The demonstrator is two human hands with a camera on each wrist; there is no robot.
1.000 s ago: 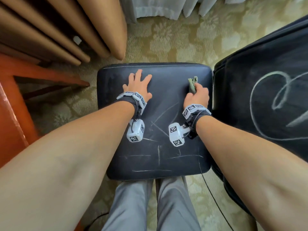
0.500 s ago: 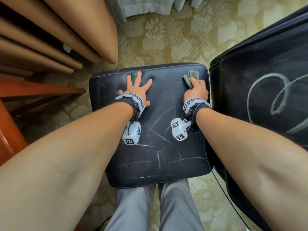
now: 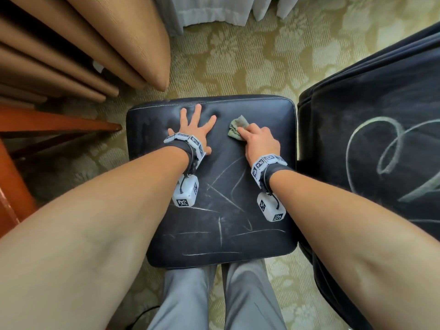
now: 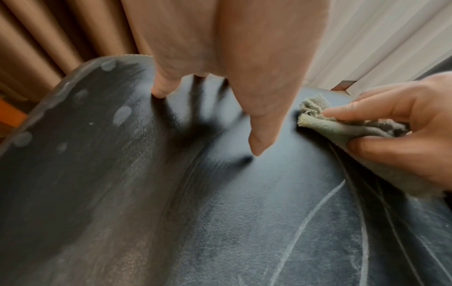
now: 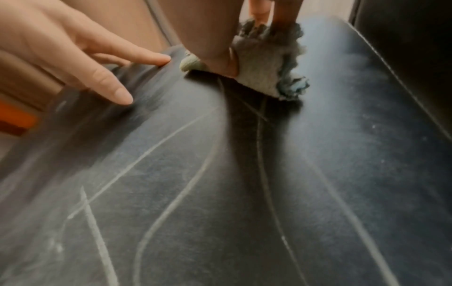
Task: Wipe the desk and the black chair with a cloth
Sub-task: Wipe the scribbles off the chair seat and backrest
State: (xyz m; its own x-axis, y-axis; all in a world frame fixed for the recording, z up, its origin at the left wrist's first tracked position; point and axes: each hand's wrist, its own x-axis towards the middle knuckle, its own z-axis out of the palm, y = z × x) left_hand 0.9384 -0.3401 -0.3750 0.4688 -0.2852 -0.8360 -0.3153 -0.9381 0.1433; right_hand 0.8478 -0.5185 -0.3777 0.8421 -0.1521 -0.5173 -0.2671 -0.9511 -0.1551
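The black chair seat (image 3: 214, 236) lies below me, crossed by white chalk lines on its near half. My left hand (image 3: 194, 126) is spread flat on the far left part of the seat (image 4: 220, 222), fingers (image 4: 257, 135) straight and pressing the leather. My right hand (image 3: 258, 139) grips a grey-green cloth (image 3: 235, 127) and holds it down on the far middle of the seat (image 5: 342, 174), just right of the left hand. In the right wrist view the cloth (image 5: 264, 63) is bunched under the thumb. The left wrist view shows the cloth (image 4: 342, 125) pinched between thumb and fingers.
The chair's black backrest (image 3: 371, 148), marked with a chalk loop, stands at the right. A red-brown wooden desk frame (image 3: 47, 122) is at the left, tan curtain folds (image 3: 100, 44) beyond it. Patterned carpet (image 3: 238, 63) surrounds the seat. Grey trouser legs (image 3: 214, 296) are below.
My right hand has slid the cloth left from the seat's far right edge toward the middle, close to the left hand. The left hand stays flat in place.
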